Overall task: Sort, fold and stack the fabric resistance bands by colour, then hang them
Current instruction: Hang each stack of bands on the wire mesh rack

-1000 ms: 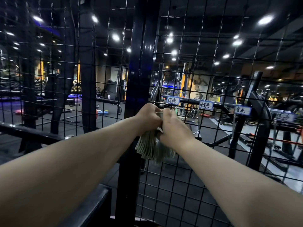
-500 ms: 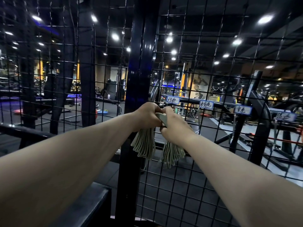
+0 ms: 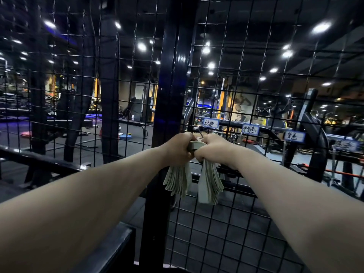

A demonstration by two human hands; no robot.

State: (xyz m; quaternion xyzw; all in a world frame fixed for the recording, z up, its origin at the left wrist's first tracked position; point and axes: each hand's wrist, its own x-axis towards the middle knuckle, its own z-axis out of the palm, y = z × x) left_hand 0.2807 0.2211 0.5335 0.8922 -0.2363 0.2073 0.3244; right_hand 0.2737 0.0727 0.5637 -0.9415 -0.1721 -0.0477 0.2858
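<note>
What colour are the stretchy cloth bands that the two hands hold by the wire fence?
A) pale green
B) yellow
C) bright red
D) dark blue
A: the folded fabric resistance bands, gripped at the top by the left hand and the right hand, are pale green.

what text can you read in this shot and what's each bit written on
"绿色": on the first white label, just above the bands.
"粉色": on the second white label, to the right of it.
"紫色": on the third white label, further right.
The fourth label, far right, is handwritten but too blurred to read.
No other text is legible.
</note>
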